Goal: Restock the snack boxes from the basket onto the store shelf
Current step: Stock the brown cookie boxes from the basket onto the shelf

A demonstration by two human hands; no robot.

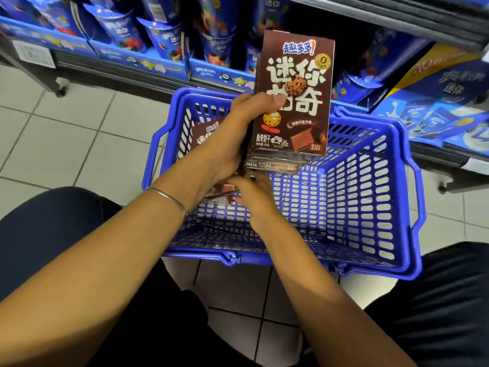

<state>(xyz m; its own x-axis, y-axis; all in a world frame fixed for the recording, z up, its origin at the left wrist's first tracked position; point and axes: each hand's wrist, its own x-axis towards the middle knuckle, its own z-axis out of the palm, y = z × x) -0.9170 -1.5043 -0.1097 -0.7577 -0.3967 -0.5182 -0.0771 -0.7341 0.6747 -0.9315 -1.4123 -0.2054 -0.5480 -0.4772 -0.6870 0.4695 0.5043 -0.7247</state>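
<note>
My left hand (pixel 246 120) grips a small stack of brown cookie snack boxes (pixel 293 96), upright above the blue plastic basket (pixel 407 197). The front box faces me; at least one more shows beneath it. My right hand (pixel 254 200) reaches down into the basket and pinches the edge of another brown box (pixel 221 192) lying near the left side. A further brown box (pixel 205 136) leans against the basket's left wall, partly hidden by my left forearm. The store shelf (pixel 132 64) runs along the top of the view.
The shelf holds blue cookie cups and packs (pixel 164 35), with a dark gap (pixel 296 19) behind the raised boxes. Large blue cartons (pixel 444 96) sit on the lower shelf at right. The basket stands on the white tiled floor (pixel 79 133) between my knees.
</note>
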